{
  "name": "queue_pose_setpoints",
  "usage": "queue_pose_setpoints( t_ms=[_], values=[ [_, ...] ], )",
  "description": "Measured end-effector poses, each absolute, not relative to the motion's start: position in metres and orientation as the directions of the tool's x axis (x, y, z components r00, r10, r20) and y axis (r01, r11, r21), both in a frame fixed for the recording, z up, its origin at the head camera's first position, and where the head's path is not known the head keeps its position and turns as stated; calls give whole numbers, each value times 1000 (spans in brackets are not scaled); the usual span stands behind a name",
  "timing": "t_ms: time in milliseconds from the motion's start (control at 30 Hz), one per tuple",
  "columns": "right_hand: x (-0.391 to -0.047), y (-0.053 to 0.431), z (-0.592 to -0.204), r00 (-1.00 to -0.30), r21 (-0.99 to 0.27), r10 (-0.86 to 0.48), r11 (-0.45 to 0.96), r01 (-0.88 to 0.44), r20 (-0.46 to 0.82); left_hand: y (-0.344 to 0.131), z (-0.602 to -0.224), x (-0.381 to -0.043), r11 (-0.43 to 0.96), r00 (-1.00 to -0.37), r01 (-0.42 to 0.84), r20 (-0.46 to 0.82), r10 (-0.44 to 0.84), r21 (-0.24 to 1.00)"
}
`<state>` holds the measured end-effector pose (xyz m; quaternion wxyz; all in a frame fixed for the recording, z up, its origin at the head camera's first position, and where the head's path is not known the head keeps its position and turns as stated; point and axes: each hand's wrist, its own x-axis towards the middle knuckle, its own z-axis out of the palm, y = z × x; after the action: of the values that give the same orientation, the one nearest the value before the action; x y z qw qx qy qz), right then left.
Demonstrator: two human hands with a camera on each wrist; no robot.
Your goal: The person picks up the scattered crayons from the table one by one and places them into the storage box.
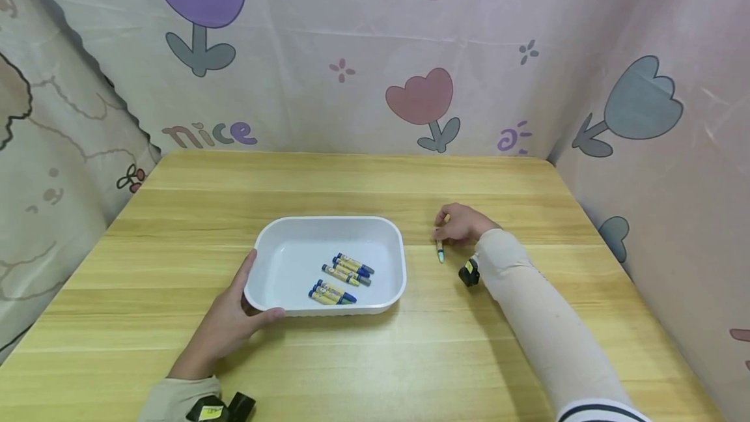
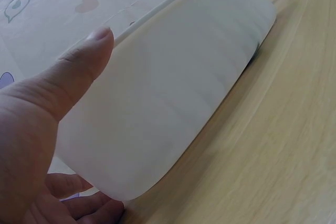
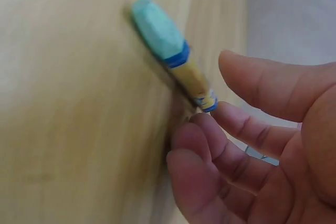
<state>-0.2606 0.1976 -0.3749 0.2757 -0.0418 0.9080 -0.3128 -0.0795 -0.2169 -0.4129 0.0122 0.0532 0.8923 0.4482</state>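
Observation:
A white plastic tray (image 1: 272,266) sits on the table with several crayons (image 1: 331,292) in yellow and blue wrappers lying in it. My left hand (image 1: 225,321) holds the tray's near left corner, thumb at the front rim; in the left wrist view the thumb (image 2: 79,66) lies along the outer wall and other fingers are under the corner. To the right of the tray, my right hand (image 1: 463,223) is over a mint-green crayon (image 3: 160,30) on the table. Its fingertips are at the crayon's far end, and the thumb stands apart from it.
The wooden table (image 1: 351,370) reaches back to a patterned cloth (image 1: 328,12) with flowers and lettering. More cloth hangs at the left and right sides. A black wrist camera (image 1: 469,272) is strapped to the right wrist, another (image 1: 219,409) to the left.

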Motion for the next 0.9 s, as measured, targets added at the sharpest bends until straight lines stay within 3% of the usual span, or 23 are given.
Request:
queue_pose_setpoints(
  t_ms=[267,667,900],
  values=[
    [-262,196,-375,-841,-578,-266,813,67,-471,-216,-412,-80,588,-994,88,31,106,804],
    [-258,178,-364,-806,-774,-417,628,78,-420,-217,-413,-78,606,-994,87,32,101,791],
    [-255,165,-351,-820,-810,-448,585,33,-357,-217,-413,-80,603,-993,101,47,106,792]
  ],
)
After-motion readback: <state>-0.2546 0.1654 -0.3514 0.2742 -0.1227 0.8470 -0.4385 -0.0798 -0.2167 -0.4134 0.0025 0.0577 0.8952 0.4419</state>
